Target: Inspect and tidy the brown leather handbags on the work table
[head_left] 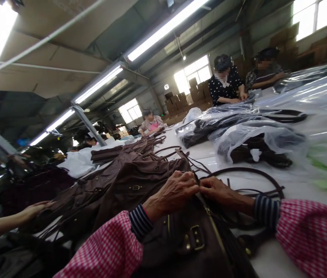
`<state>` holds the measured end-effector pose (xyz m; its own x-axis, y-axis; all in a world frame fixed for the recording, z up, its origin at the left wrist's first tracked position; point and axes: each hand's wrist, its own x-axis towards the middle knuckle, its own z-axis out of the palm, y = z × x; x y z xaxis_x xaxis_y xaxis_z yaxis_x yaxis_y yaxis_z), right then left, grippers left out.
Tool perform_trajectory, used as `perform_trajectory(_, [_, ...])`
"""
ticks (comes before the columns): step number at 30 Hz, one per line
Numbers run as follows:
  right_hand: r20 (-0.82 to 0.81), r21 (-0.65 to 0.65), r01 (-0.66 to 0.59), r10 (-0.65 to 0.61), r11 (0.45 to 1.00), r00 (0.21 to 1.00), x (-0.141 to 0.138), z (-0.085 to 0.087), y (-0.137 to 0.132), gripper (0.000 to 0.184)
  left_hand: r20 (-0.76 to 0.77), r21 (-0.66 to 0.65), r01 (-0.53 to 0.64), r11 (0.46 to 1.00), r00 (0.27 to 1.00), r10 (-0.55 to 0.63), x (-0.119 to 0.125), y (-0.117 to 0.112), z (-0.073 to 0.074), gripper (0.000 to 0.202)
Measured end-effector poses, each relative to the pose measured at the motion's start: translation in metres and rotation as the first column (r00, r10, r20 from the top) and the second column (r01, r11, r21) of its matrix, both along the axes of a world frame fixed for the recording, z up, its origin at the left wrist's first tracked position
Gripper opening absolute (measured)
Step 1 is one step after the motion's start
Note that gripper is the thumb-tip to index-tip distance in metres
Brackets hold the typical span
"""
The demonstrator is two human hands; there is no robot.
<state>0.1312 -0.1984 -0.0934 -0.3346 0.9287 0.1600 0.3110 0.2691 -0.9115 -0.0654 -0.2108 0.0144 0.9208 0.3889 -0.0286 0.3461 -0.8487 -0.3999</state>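
A dark brown leather bag [180,243] with brass buckles and a zipper [215,227] lies right in front of me. My left hand [177,189] is closed at the bag's top edge, its fingers curled and pinching there. Just to its right, almost touching, my right hand [217,191] pinches at the same spot. What sits between the fingertips is too small and covered to make out. A brown strap [256,170] loops out behind my right wrist. Both of my arms wear red-and-white checked sleeves with striped cuffs.
More brown leather bags [117,173] are piled to the left, where a co-worker's hand [38,208] touches them. Plastic-wrapped bags [215,119] lie at the right on the white table [293,185]. Other people [227,81] work along the far side. White wrapping [79,160] sits behind the pile.
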Motion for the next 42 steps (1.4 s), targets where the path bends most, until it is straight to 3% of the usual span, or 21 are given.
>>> perform_trajectory(3, [0.016,0.051,0.012,-0.013,0.999,1.0,-0.002,0.004,0.001,0.029,-0.041,-0.058,-0.069,0.996,0.997,0.067,0.002,-0.003,0.001,0.01])
perform_trajectory(5, [0.021,0.071,-0.004,0.003,0.997,1.0,-0.003,0.005,0.0,0.032,-0.075,-0.066,-0.069,0.995,0.995,0.064,0.006,-0.003,0.002,0.02])
perform_trajectory(9, [0.015,0.12,0.048,-0.051,0.992,0.999,-0.005,0.009,-0.007,0.032,-0.155,0.011,-0.015,1.0,0.988,0.016,0.007,-0.001,0.02,0.023])
perform_trajectory(12, [0.014,0.178,0.103,-0.107,0.979,0.994,-0.006,0.013,-0.011,0.031,-0.131,0.101,-0.073,0.992,0.988,0.086,-0.009,-0.001,0.04,0.012])
perform_trajectory(14, [0.047,0.211,0.105,-0.117,0.972,0.992,-0.006,0.014,-0.012,0.032,-0.088,0.12,-0.141,0.983,0.985,0.152,-0.027,-0.005,0.043,0.014])
perform_trajectory(16, [0.116,0.211,0.091,-0.118,0.973,0.986,-0.005,0.012,-0.012,0.032,-0.022,0.092,-0.209,0.974,0.977,0.212,-0.044,-0.012,0.032,0.016])
perform_trajectory(19, [0.259,0.163,0.071,-0.112,0.984,0.959,-0.002,0.006,-0.014,0.031,0.14,0.011,-0.287,0.958,0.949,0.283,-0.065,-0.024,-0.001,0.017])
perform_trajectory(21, [0.343,0.197,0.093,-0.158,0.976,0.926,0.0,0.008,-0.017,0.021,0.236,-0.009,-0.325,0.946,0.918,0.318,-0.072,-0.031,-0.023,0.018])
perform_trajectory(23, [0.399,0.36,0.103,-0.253,0.927,0.881,0.0,0.019,-0.022,0.01,0.275,0.0,-0.362,0.932,0.896,0.348,-0.074,-0.036,-0.037,0.017])
perform_trajectory(25, [0.434,0.567,0.032,-0.331,0.823,0.838,-0.005,0.039,-0.023,0.023,0.274,0.014,-0.362,0.932,0.898,0.344,-0.072,-0.039,-0.041,0.013])
perform_trajectory(27, [0.498,0.662,-0.124,-0.309,0.739,0.81,-0.018,0.06,-0.017,0.025,0.256,0.016,-0.304,0.952,0.922,0.29,-0.069,-0.039,-0.035,0.012])
perform_trajectory(28, [0.542,0.646,-0.194,-0.264,0.738,0.798,-0.026,0.069,-0.011,0.022,0.245,0.001,-0.268,0.963,0.934,0.26,-0.067,-0.038,-0.029,0.014])
perform_trajectory(30, [0.615,0.541,-0.271,-0.155,0.796,0.773,-0.045,0.076,0.005,0.017,0.229,-0.072,-0.225,0.972,0.944,0.236,-0.064,-0.035,-0.011,0.018])
perform_trajectory(33, [0.644,0.404,-0.242,-0.086,0.882,0.76,-0.066,0.066,0.03,0.018,0.218,-0.287,-0.279,0.917,0.913,0.346,-0.065,-0.025,0.022,0.018])
perform_trajectory(36, [0.627,0.384,-0.211,-0.086,0.899,0.775,-0.071,0.047,0.042,0.025,0.141,-0.475,-0.352,0.807,0.874,0.465,-0.067,-0.012,0.051,0.024])
perform_trajectory(37, [0.613,0.383,-0.2,-0.086,0.902,0.785,-0.071,0.042,0.043,0.026,0.115,-0.467,-0.385,0.796,0.866,0.486,-0.065,-0.007,0.055,0.027])
perform_trajectory(39, [0.581,0.385,-0.179,-0.088,0.905,0.809,-0.068,0.036,0.043,0.026,0.086,-0.333,-0.47,0.817,0.848,0.523,-0.057,0.0,0.052,0.026])
perform_trajectory(42, [0.534,0.387,-0.144,-0.095,0.911,0.84,-0.065,0.031,0.044,0.022,0.071,-0.046,-0.475,0.879,0.876,0.477,-0.039,0.004,0.027,0.018])
